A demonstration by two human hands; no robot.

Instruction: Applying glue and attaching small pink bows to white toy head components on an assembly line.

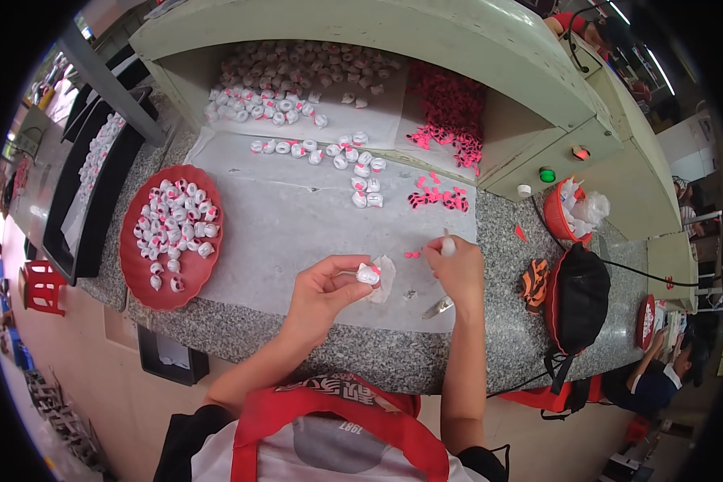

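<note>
My left hand [323,287] pinches a small white piece with a pink spot [369,275] over a scrap of white paper [384,277]. My right hand [456,269] grips a thin white-handled tool [448,243], its tip close to tiny pink bits [411,255] on the white sheet [297,217]. A metal tool [437,307] lies just under the right hand. A red round tray [133,273] full of white-and-pink pieces sits to the left of my left hand.
Rows of white pieces [313,150] and heaps of pink parts [450,112] lie further back under a pale hood. A black bag [578,297], a red bowl [556,218] and an orange glove [534,283] sit right. Another person [659,377] works lower right.
</note>
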